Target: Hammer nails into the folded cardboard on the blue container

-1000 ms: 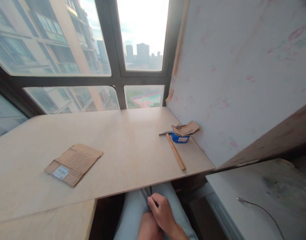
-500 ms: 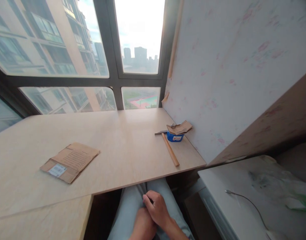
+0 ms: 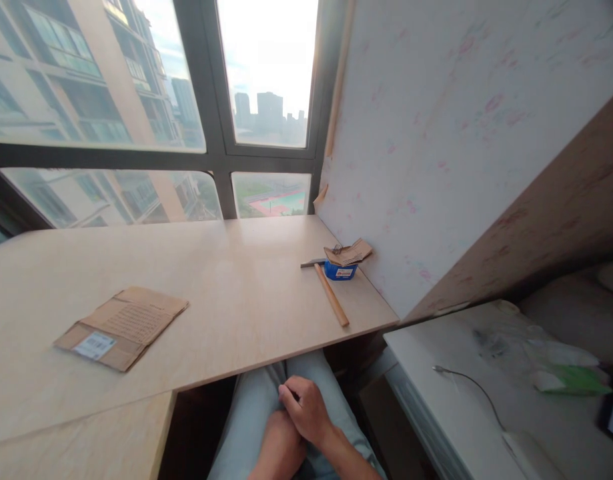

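My right hand lies across my left hand on my lap, below the desk's front edge. Its fingers are curled in and no object shows in them. The left hand's fingers are hidden beneath the right one. On the desk, nearest to my hands, is a hammer with a wooden handle, its metal head beside a small blue box. Torn brown cardboard with several nails sits on top of that box. Farther left lies a folded brown paper package with a white label.
The pale desk meets a window at the back and a papered wall on the right. Lower right, a white cabinet top carries a cable, clear plastic and a green-and-white packet.
The whole view has turned slightly right, so the desk and its things sit farther left in the picture. My hands keep the same crossed pose.
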Demonstrator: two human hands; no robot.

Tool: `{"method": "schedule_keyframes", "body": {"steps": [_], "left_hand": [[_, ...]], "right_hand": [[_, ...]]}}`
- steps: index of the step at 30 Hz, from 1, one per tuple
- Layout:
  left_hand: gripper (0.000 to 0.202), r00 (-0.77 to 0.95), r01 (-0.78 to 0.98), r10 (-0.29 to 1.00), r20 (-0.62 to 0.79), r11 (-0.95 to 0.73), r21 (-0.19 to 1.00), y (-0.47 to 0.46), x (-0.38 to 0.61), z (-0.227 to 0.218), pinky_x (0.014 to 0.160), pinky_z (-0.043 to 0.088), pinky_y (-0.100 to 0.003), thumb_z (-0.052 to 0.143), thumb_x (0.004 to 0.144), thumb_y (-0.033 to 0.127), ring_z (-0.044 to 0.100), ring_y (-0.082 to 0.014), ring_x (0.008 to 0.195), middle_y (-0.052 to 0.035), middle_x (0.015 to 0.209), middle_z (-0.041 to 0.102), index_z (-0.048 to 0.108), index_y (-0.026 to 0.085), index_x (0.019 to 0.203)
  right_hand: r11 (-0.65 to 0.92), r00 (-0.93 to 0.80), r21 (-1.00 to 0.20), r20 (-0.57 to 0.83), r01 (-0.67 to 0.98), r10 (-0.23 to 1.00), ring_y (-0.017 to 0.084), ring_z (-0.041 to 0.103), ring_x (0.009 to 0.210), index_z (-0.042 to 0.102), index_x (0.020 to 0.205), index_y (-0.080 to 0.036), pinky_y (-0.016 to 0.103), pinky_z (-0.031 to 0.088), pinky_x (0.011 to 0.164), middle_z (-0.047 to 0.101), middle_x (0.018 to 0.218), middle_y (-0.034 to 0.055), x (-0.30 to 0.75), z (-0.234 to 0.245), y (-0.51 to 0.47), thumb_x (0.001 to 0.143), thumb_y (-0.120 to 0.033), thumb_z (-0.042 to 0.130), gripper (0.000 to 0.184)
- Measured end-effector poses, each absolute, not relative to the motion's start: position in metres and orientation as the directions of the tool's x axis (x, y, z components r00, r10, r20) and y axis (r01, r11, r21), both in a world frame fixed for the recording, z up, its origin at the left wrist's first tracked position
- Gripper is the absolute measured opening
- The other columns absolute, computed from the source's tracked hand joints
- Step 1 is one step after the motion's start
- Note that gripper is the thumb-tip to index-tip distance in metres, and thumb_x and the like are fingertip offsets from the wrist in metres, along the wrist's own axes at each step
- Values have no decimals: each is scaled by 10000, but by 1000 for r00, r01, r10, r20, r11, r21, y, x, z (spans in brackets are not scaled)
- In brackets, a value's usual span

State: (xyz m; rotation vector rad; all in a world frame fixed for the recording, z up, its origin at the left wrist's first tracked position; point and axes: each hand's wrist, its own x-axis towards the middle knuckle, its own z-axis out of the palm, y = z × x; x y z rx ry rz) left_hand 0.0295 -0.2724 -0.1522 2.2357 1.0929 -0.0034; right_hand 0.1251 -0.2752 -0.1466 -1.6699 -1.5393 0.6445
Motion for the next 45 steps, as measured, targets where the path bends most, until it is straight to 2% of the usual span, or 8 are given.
{"method": "schedule_keyframes", "body": {"steps": [10, 23, 27, 31, 35, 39, 42, 45], "left_hand": [[469, 695, 710, 632, -344, -528, 465, -273, 31, -144, 940, 511, -418, 392, 861, 54, 680, -356, 1065, -200, 1151, 719, 741, 121, 1167], [447, 680, 719, 637, -363, -486, 497, -271, 33, -138, 895, 504, -396, 390, 866, 78, 678, -352, 1066, -197, 1136, 729, 748, 124, 1130], [361, 660, 721, 665, -348, -433, 541, -270, 30, -135, 825, 493, -309, 441, 829, 80, 704, -273, 972, -131, 983, 765, 772, 165, 946], [301, 657, 717, 678, -330, -426, 552, -269, 26, -147, 787, 469, -285, 476, 788, 75, 693, -237, 894, -99, 903, 753, 749, 180, 858], [311, 657, 550, 731, -185, -297, 780, -267, 27, -154, 728, 451, -243, 416, 772, 39, 655, -176, 766, -57, 770, 714, 694, 174, 747], [264, 511, 290, 855, -83, -81, 953, -245, 47, -121, 630, 440, -250, 402, 831, 168, 592, -163, 642, -39, 661, 634, 631, 179, 700], [193, 422, 56, 906, -42, 21, 998, -206, 84, -78, 635, 463, -261, 460, 824, 272, 612, -173, 685, -47, 729, 657, 620, 179, 771], [306, 370, -145, 929, -12, 71, 987, -153, 134, -44, 753, 515, -300, 541, 800, 348, 664, -221, 941, -137, 1082, 690, 606, 152, 1027]], "right_hand": [[17, 142, -812, 123, 584, 982, 161, 589, 666, 586, 623, -192, 263, 362, 630, 648, 663, 23, 125, -146, -276, 939, -250, 499, 333], [4, 150, -898, 77, 439, 986, 170, 592, 659, 621, 621, -185, 272, 414, 629, 638, 634, 27, 125, -138, -276, 947, -397, 492, 410], [38, 78, -955, 63, 295, 995, 129, 544, 488, 679, 657, -181, 234, 412, 481, 612, 567, -8, 157, -108, -266, 944, -534, 476, 497], [88, 247, -969, 146, 231, 958, 135, 545, 540, 703, 730, -189, 246, 434, 520, 623, 629, -1, 241, -50, -233, 876, -537, 609, 389], [79, 546, -981, 164, 174, 822, 137, 560, 629, 674, 868, -185, 238, 460, 573, 634, 738, 7, 341, -10, -186, 897, -417, 657, 234], [-55, 665, -998, -31, 15, 746, 133, 629, 706, 645, 1015, -145, 278, 539, 617, 664, 915, 23, 405, -17, -145, 965, -328, 623, 191], [-111, 683, -989, -149, -99, 716, 156, 659, 791, 643, 1105, -155, 322, 575, 687, 675, 1024, 51, 420, -37, -120, 982, -346, 600, 232], [-89, 668, -980, -187, -179, 720, 181, 671, 870, 636, 1162, -162, 359, 582, 746, 673, 1105, 71, 418, -52, -101, 984, -363, 595, 271]]}}
